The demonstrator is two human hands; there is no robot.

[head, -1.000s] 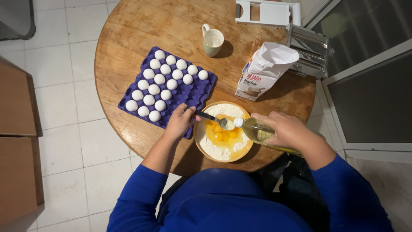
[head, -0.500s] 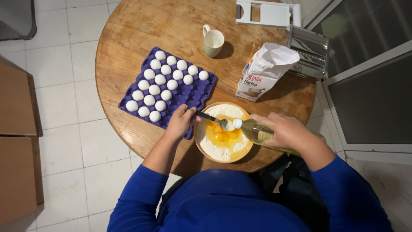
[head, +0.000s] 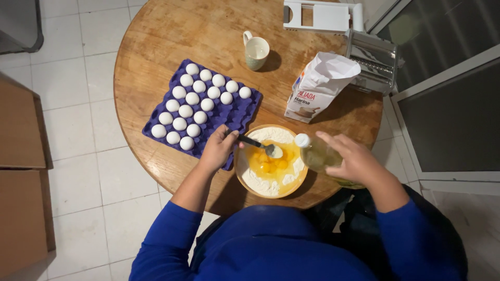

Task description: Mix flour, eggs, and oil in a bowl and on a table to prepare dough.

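Low in the frame, blue sleeves run up from the person's body to both hands at the near edge of a round wooden table (head: 156, 47). The left hand (head: 217, 150), just left of centre, has its fingers curled together around the dark handle of a spoon (head: 258, 144), whose bowl hangs over the middle of the dish. The right hand (head: 354, 160), right of centre, is wrapped around a clear bottle (head: 317, 153) of pale yellowish liquid; the fingers are clamped on its body, the index finger lifted a little and pointing left. The bottle lies tilted, its white cap toward the spoon at the bowl's right rim.

Between the hands sits the tan bowl (head: 244, 183), just below the middle of the frame. It holds a ring of white flour with several whole yellow yolks pooled in the centre.

Further up and to the left, a purple egg tray (head: 237, 117) touches the bowl's rim and carries white eggs (head: 192, 99) in rows, its right part bare. Right of it stands an open paper flour bag (head: 317, 88). Beyond, near the top, are a pale mug (head: 256, 52), a metal pasta machine (head: 372, 60) and a white slicer (head: 320, 15).
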